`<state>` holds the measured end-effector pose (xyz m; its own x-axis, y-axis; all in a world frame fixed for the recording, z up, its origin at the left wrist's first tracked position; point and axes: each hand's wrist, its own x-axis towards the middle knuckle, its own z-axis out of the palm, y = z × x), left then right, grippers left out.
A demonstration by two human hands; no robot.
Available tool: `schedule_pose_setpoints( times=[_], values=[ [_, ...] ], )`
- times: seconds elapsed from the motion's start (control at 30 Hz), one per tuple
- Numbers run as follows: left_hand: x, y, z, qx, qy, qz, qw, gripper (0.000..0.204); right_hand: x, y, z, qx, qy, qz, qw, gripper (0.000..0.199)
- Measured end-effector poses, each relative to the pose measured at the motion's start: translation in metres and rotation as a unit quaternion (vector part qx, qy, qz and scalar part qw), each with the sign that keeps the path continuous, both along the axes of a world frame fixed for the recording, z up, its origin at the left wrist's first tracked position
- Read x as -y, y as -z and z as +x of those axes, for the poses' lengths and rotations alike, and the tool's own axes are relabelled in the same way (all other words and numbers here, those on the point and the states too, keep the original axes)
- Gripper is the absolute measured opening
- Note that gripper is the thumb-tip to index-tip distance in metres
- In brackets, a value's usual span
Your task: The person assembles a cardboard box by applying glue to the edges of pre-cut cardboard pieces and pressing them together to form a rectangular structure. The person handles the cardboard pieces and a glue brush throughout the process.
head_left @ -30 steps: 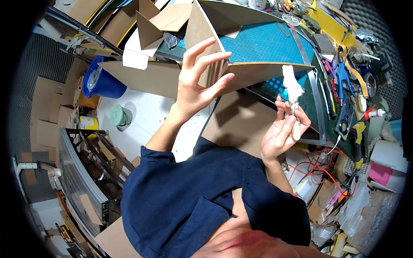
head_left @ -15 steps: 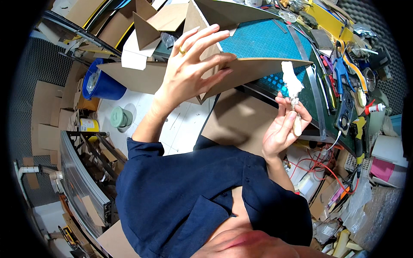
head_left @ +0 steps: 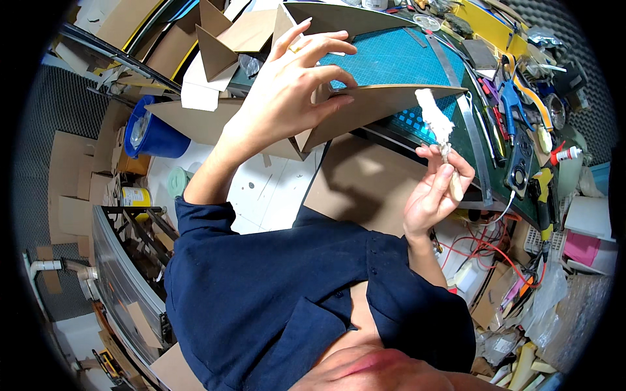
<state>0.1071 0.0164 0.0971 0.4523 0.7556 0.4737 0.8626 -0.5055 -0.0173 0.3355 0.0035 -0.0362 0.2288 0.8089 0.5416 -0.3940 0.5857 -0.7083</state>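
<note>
My right hand point(head_left: 432, 197) pinches the pale handle of a short brush point(head_left: 435, 119); its head points up and is coated thickly in white. My left hand point(head_left: 293, 88), with a ring on one finger, is spread over the middle of a brown cardboard structure point(head_left: 375, 111) made of joined upright panels. Its index finger and thumb are bent apart at the top edge of the right-hand panel; whether they touch it is hard to tell. The hand covers part of the panels' joint. The brush head is just in front of that panel's right end.
Under the structure lies a teal cutting mat point(head_left: 378, 58), with a metal ruler point(head_left: 450, 65) along it. Tools, including a blue glue gun point(head_left: 510, 98), crowd the right side. A blue bin point(head_left: 160, 133) and a green tub point(head_left: 177, 182) stand at the left. Red cable point(head_left: 486, 244) loops below the table.
My left hand has tilted, its wrist and forearm shifting left and its knuckles rising. The brush in my right hand leans a little more to the left. The whole view has shifted slightly.
</note>
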Motion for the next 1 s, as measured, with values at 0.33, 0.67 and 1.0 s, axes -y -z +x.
schedule_pose_setpoints(
  times=[0.33,0.67,1.0],
  values=[
    [0.004,0.006,-0.002,0.109,-0.005,0.035,0.993,0.028,-0.026,-0.051,0.015,0.091,0.029,-0.011,0.995,0.014],
    [0.045,0.139,-0.055,0.667,-0.156,0.072,0.725,0.036,-0.343,-0.159,-0.057,0.453,0.236,0.1,0.854,0.037],
    [0.056,0.23,-0.036,0.889,-0.093,-0.15,0.423,0.041,-0.487,-0.106,-0.176,0.652,0.163,0.106,0.733,0.037]
  ],
)
